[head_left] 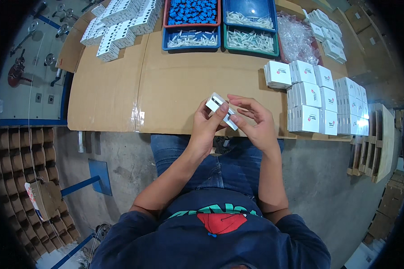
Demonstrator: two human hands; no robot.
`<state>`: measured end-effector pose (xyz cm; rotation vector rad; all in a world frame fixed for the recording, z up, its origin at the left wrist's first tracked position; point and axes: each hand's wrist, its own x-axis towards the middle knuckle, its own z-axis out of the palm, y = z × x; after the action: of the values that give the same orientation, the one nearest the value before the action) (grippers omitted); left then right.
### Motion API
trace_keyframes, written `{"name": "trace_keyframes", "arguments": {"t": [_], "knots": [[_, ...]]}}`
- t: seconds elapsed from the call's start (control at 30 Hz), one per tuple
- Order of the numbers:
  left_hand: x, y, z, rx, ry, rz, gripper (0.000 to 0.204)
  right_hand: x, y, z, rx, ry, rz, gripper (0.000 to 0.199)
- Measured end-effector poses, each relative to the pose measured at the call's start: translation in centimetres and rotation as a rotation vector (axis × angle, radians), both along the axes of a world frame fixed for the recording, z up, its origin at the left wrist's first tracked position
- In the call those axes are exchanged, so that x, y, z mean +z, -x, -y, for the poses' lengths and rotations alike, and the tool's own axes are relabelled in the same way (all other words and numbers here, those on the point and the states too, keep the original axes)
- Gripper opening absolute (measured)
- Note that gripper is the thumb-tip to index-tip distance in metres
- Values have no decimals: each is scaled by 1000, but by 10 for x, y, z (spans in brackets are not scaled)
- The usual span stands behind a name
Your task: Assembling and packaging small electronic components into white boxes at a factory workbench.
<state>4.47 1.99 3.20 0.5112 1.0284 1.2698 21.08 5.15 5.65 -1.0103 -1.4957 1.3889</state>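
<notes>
A small white box (215, 101) with a dark slot along its upper face is held tilted above the table's near edge. My left hand (204, 130) grips it, the thumb lying across its face. My right hand (259, 127) is at the box's lower right end, thumb pressed to it and fingers curled over from the far side. Whatever the fingers cover on the underside is hidden. To the right of my hands stand stacks of flat white boxes (308, 95) with small printed marks.
Cardboard (179, 85) covers the table. Along its far side are a red tray (167, 22) of blue pieces, and blue and green trays (229, 53) of small white sticks. Clear plastic bags (296, 40) lie beside them. White boxes (119, 33) pile up at far left.
</notes>
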Motion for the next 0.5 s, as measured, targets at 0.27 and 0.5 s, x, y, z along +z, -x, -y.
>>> {"name": "trace_keyframes", "arguments": {"t": [0.27, 0.5], "knots": [[1, 0, 2, -63, -60, -38, 68, 0, -8, 2, 82, -51, 33, 47], [4, -1, -2, -79, -71, -34, 62, -5, -11, 0, 34, -176, 68, 34]]}}
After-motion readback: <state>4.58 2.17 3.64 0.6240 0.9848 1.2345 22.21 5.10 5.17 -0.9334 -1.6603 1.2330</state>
